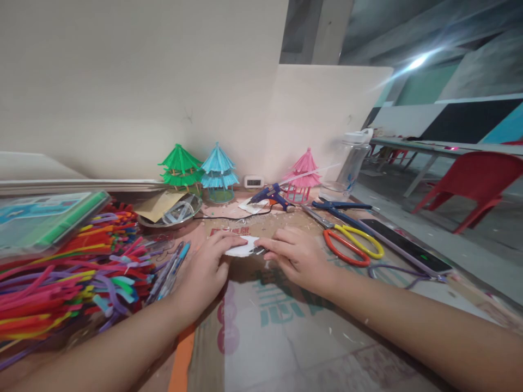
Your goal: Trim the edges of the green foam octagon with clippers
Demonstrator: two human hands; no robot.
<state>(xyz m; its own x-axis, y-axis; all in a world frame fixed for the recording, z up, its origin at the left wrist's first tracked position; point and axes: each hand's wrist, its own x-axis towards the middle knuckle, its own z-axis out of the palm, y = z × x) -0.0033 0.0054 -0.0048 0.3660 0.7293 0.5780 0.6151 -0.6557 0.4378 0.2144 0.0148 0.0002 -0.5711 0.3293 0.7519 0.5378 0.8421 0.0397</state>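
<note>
My left hand [208, 267] lies flat on a small white piece [242, 248] on the cardboard-covered table [278, 332], pressing it down with the fingers. My right hand [296, 255] rests just to the right, its fingers closed around a small dark tool [258, 251] whose tip touches the white piece. Most of the tool is hidden under the fingers, so I cannot tell what kind it is.
A pile of coloured pipe cleaners [61, 277] fills the left. Scissors [353, 242], pliers [341, 207] and a phone [408, 250] lie at the right. A glue gun [272, 195], green [180, 166], blue [218, 169] and pink [304, 171] paper pagodas and a metal dish [171, 215] stand behind.
</note>
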